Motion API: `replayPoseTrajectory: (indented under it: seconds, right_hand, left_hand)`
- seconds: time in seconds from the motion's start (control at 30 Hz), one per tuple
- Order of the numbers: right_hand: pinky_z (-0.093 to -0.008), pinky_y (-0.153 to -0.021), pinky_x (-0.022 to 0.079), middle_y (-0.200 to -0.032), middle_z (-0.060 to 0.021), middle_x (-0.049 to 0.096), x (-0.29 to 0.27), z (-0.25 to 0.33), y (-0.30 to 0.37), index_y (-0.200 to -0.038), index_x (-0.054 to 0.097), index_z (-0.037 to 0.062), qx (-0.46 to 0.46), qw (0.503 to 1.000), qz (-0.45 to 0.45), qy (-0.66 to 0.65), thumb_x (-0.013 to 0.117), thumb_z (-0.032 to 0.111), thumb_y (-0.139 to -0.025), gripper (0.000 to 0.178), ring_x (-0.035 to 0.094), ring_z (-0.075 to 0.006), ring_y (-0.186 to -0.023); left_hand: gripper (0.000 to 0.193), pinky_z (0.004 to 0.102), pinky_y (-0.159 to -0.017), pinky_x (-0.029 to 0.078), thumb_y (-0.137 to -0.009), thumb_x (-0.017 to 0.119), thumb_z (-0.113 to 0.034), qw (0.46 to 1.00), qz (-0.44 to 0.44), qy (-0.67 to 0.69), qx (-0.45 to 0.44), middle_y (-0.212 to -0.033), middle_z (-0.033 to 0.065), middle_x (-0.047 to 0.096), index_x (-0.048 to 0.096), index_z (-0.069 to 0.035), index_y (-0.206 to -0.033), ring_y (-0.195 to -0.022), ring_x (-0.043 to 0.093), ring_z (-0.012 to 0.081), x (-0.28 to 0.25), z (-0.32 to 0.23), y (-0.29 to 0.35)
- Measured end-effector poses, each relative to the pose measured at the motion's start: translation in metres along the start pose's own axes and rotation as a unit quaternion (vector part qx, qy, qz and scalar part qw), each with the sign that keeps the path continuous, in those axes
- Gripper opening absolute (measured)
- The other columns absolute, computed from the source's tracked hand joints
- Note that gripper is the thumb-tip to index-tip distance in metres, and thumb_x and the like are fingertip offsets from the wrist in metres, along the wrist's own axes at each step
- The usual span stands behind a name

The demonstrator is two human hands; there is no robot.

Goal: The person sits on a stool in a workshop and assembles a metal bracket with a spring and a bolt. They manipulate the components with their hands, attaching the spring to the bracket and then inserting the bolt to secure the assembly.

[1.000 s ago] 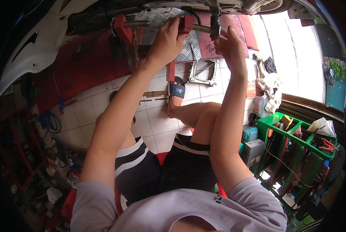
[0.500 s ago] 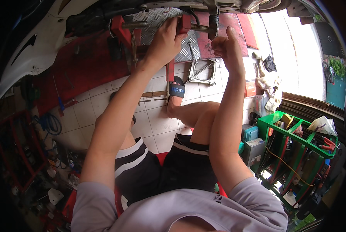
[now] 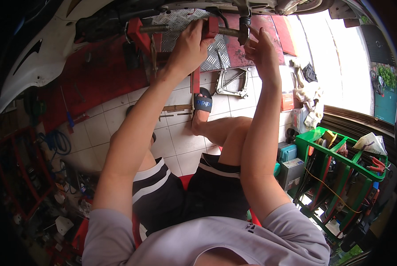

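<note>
A long threaded screw (image 3: 228, 32) runs through the red metal block (image 3: 212, 27) of a vise-like clamp, under a white vehicle's dark underside (image 3: 118, 17). My left hand (image 3: 192, 51) is closed round this block, thumb on its lower edge and fingers behind it. At the screw's right end sits a dark metal head (image 3: 243, 31). Beside it my right hand (image 3: 265, 53) is raised with fingers apart; whether a fingertip touches the head I cannot tell. Another red clamp block (image 3: 138, 35) stands to the left on the same line.
Beneath the clamp lies a red platform with a diamond-plate strip (image 3: 218, 57). A silver metal stand (image 3: 234, 84) rests on the tiled floor. To my right is a green tool rack (image 3: 340, 155) full of tools. A red-framed rack (image 3: 19, 173) and loose parts lie at left.
My right hand has opened from curled fingers with the thumb up to stretched, spread fingers near the screw's end. My left hand has kept its hold.
</note>
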State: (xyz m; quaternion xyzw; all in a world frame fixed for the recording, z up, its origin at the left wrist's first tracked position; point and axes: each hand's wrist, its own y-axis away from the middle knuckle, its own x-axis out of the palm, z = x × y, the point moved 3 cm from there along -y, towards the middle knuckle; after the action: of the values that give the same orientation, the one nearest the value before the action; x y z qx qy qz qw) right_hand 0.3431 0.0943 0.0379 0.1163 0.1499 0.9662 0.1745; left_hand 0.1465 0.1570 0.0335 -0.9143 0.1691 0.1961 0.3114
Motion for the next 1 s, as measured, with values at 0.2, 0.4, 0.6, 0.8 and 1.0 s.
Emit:
replayPoseTrajectory:
  seconds: [0.2, 0.4, 0.6, 0.8, 1.0]
  right_hand:
    - [-0.0244, -0.052, 0.023, -0.057, 0.0049, 0.035, -0.007, -0.006, -0.005, -0.101, 0.064, 0.0012, 0.05, 0.995, 0.077, 0.05, 0.037, 0.054, -0.099, 0.059, 0.03, -0.0065, -0.052]
    - [-0.0251, -0.054, 0.027, -0.056, 0.0046, 0.038, -0.003, -0.005, -0.003, -0.086, 0.065, 0.0012, 0.009, 0.999, -0.032, 0.011, 0.034, 0.053, -0.1, 0.062, 0.03, -0.0086, -0.053]
    - [-0.0245, -0.047, 0.019, -0.056, 0.0064, 0.033, -0.014, -0.007, -0.009, -0.084, 0.061, 0.0066, 0.043, 0.996, -0.058, 0.047, 0.033, 0.056, -0.099, 0.059, 0.024, -0.0062, -0.048]
    - [-0.0246, -0.047, 0.02, -0.05, 0.0071, 0.026, 0.003, -0.001, -0.005, -0.067, 0.062, 0.0069, -0.021, 0.996, -0.079, 0.023, 0.03, 0.056, -0.099, 0.067, 0.021, -0.0073, -0.045]
    - [-0.0263, -0.049, 0.024, -0.05, 0.0062, 0.026, -0.014, 0.0, -0.005, -0.076, 0.067, 0.0042, 0.02, 0.995, -0.084, 0.042, 0.03, 0.055, -0.099, 0.067, 0.023, -0.0082, -0.047]
  left_hand:
    - [0.037, 0.0448, -0.082, 0.049, -0.084, 0.069, -0.012, 1.0, -0.003, -0.007, -0.006, -0.107, 0.0224, 0.062, 0.053, 0.002, -0.114, -0.101, 0.059, 0.0444, 0.001, 0.003, -0.003]
    - [0.038, 0.0423, -0.083, 0.05, -0.084, 0.07, -0.016, 1.0, -0.017, -0.002, -0.006, -0.107, 0.0217, 0.064, 0.054, 0.002, -0.114, -0.1, 0.061, 0.0412, 0.005, 0.004, -0.008]
    - [0.036, 0.0407, -0.082, 0.051, -0.085, 0.07, -0.016, 0.999, -0.025, 0.029, -0.006, -0.104, 0.0192, 0.065, 0.055, 0.0, -0.114, -0.096, 0.064, 0.0381, 0.005, 0.005, -0.006]
    - [0.032, 0.0402, -0.081, 0.051, -0.086, 0.069, -0.015, 0.999, -0.018, 0.041, -0.023, -0.099, 0.0178, 0.067, 0.056, 0.0, -0.111, -0.094, 0.065, 0.0367, 0.007, 0.008, -0.003]
    - [0.032, 0.0399, -0.081, 0.051, -0.086, 0.069, -0.015, 0.999, -0.023, 0.021, -0.024, -0.1, 0.0183, 0.066, 0.056, 0.001, -0.111, -0.094, 0.064, 0.0374, 0.007, 0.008, -0.003]
